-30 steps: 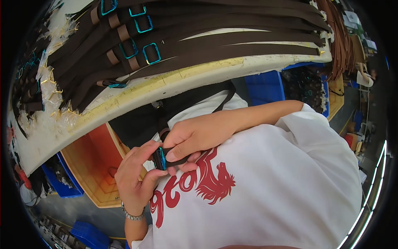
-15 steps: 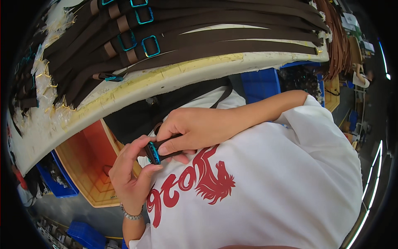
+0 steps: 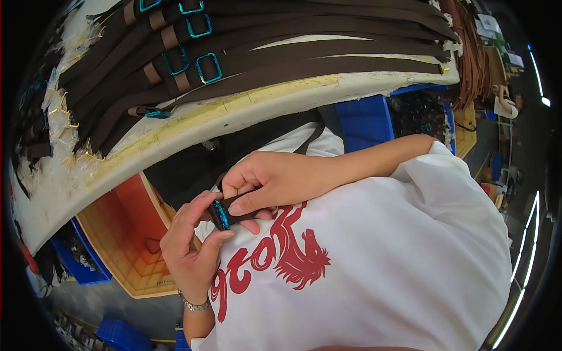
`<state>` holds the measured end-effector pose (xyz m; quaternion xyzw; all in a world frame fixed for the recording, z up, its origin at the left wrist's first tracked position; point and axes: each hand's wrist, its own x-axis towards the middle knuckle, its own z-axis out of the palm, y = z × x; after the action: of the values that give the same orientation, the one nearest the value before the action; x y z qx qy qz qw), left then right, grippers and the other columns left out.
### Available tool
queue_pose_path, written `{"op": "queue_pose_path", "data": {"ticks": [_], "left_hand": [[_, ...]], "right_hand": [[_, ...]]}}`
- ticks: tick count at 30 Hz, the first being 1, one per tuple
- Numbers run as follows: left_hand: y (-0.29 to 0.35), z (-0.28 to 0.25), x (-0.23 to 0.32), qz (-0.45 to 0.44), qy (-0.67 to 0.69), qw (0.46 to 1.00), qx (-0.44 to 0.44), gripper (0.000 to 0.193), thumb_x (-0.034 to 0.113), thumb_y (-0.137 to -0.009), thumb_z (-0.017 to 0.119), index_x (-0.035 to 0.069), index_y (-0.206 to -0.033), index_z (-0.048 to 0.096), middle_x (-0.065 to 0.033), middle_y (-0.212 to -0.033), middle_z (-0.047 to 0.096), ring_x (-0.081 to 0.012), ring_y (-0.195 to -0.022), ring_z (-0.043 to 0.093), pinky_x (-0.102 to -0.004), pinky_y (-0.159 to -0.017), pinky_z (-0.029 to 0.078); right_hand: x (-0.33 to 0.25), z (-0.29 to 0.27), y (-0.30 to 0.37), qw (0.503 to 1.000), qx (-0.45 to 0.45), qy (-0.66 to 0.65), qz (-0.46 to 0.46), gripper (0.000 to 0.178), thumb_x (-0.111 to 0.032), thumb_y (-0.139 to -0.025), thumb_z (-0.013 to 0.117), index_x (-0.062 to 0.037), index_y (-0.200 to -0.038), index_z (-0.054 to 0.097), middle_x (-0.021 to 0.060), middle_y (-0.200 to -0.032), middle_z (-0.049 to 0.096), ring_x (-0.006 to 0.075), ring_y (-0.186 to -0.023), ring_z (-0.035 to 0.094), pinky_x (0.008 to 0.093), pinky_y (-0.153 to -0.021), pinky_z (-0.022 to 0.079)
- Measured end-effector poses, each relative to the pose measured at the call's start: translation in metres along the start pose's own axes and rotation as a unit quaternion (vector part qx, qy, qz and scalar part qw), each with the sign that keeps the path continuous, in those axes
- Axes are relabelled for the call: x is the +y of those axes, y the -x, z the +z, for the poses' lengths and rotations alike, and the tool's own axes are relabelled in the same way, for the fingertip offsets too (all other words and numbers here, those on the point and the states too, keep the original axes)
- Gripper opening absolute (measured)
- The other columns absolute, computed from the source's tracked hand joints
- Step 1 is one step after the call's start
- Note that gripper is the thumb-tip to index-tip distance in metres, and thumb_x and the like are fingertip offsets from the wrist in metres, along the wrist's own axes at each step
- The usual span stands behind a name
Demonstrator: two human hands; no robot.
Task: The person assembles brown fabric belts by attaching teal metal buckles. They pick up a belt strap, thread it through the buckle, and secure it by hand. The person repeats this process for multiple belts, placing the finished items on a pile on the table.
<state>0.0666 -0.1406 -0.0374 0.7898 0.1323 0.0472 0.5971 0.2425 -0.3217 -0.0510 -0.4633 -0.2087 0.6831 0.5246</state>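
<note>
Close to my body, my left hand [image 3: 196, 237] grips a shiny blue-green buckle [image 3: 221, 214] between its fingertips and thumb. The buckle sits around the end of a dark brown strap [image 3: 246, 215]. My right hand [image 3: 284, 180] is closed on that strap just right of the buckle, its thumb pressed on top. Part of the strap is hidden under my right fingers. Beyond my hands, several similar dark belts [image 3: 328, 65] lie across a pale padded bench; some carry blue buckles [image 3: 208, 68] and brown loops.
The curved edge of the bench [image 3: 228, 111] runs just past my hands. Below it stands a wooden crate [image 3: 132, 234] with an orange-red inside. Blue bins [image 3: 364, 121] stand beneath the bench on the right. Brown cords [image 3: 473, 64] hang at its right end; another person [image 3: 504, 104] is farther off.
Both hands still hold the buckle and strap. The right fingers have curled in slightly over the strap. The whole view has shifted a little.
</note>
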Motion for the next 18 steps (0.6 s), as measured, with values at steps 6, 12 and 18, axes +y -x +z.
{"op": "queue_pose_path", "data": {"ticks": [6, 12, 18], "left_hand": [[0.003, 0.003, 0.012, -0.059, -0.058, 0.996, -0.036, 0.053, -0.003, -0.075, 0.087, -0.003, -0.127, 0.073, -0.0154, -0.116, 0.078, -0.025, -0.101, 0.072, -0.0354, -0.092, 0.056], [-0.008, -0.001, 0.011, 0.03, -0.087, 0.995, 0.026, 0.054, -0.005, -0.074, 0.085, -0.002, -0.127, 0.076, -0.0157, -0.127, 0.069, -0.0266, -0.112, 0.068, -0.0362, -0.097, 0.055], [-0.032, 0.001, 0.015, 0.099, -0.157, 0.982, -0.044, 0.054, -0.004, -0.079, 0.079, 0.001, -0.132, 0.072, -0.0185, -0.129, 0.067, -0.0343, -0.115, 0.067, -0.0404, -0.1, 0.053]], "right_hand": [[0.005, 0.004, -0.001, 1.0, 0.013, 0.012, 0.024, 0.015, -0.014, -0.108, 0.061, -0.0023, -0.102, 0.068, 0.0024, -0.082, 0.076, 0.0029, -0.065, 0.059, 0.0202, -0.057, 0.044], [-0.006, 0.01, -0.006, 0.997, 0.069, 0.004, -0.023, 0.03, -0.009, -0.104, 0.058, 0.0033, -0.131, 0.059, 0.0062, -0.084, 0.076, 0.0088, -0.068, 0.066, 0.0237, -0.06, 0.052], [0.017, 0.003, -0.013, 0.99, 0.053, 0.021, -0.127, 0.032, -0.002, -0.106, 0.05, 0.0018, -0.137, 0.056, 0.009, -0.098, 0.076, 0.012, -0.074, 0.07, 0.0256, -0.06, 0.055]]}}
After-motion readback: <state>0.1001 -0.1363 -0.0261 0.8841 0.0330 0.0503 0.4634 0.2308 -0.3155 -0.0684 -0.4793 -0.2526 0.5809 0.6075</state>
